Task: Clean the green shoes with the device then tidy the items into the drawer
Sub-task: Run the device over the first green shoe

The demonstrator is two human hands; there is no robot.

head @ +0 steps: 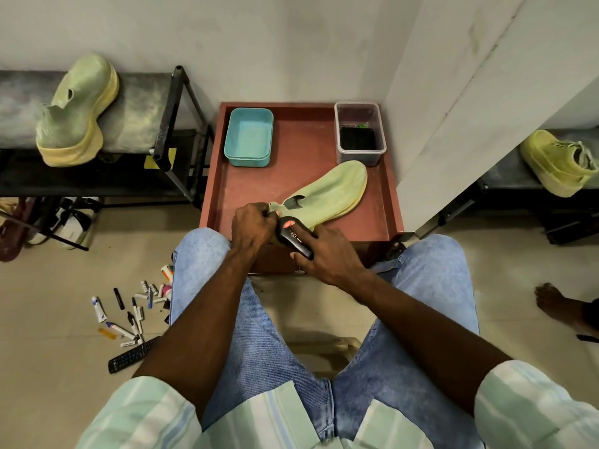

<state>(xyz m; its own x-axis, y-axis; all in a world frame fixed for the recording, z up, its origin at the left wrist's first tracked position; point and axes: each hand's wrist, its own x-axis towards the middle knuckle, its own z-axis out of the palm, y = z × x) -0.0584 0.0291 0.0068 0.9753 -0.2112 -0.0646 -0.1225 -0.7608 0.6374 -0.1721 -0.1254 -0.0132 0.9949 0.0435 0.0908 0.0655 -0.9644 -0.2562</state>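
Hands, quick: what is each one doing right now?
Left hand: grips the heel end of the green shoe.
Right hand: holds the black device against that shoe.

The heel of the green shoe point(327, 196) is hidden behind the left hand point(252, 226). The right hand point(327, 251) covers the device's point(293, 236) rear. The dark contents of the clear box point(359, 134) cannot be made out.
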